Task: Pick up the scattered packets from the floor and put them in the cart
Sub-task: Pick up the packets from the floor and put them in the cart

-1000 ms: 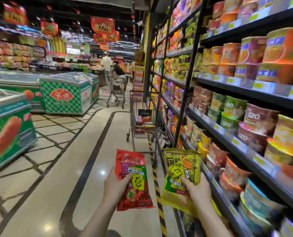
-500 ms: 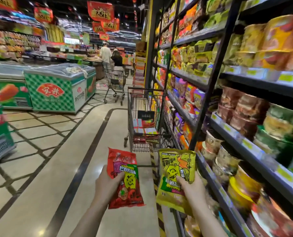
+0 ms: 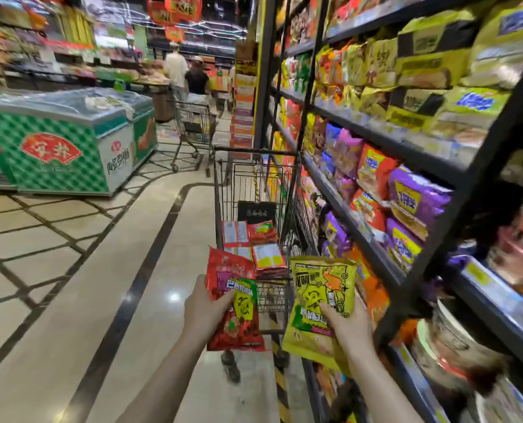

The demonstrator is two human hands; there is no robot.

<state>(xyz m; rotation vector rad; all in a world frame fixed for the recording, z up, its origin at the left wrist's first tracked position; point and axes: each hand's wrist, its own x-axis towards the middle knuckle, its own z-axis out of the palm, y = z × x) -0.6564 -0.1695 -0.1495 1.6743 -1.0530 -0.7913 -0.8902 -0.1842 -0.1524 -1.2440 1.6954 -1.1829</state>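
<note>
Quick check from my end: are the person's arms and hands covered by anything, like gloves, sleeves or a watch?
Nothing is worn that shows. The left hand and right hand are bare, with no gloves, rings or watch visible. Both forearms are uncovered to the frame's lower edge; no sleeve comes into view.

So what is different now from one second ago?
The person has walked up to the black wire cart, which is now just ahead. Unchanged: left hand grips the red foil packet, right hand the yellow foil packet.
</note>
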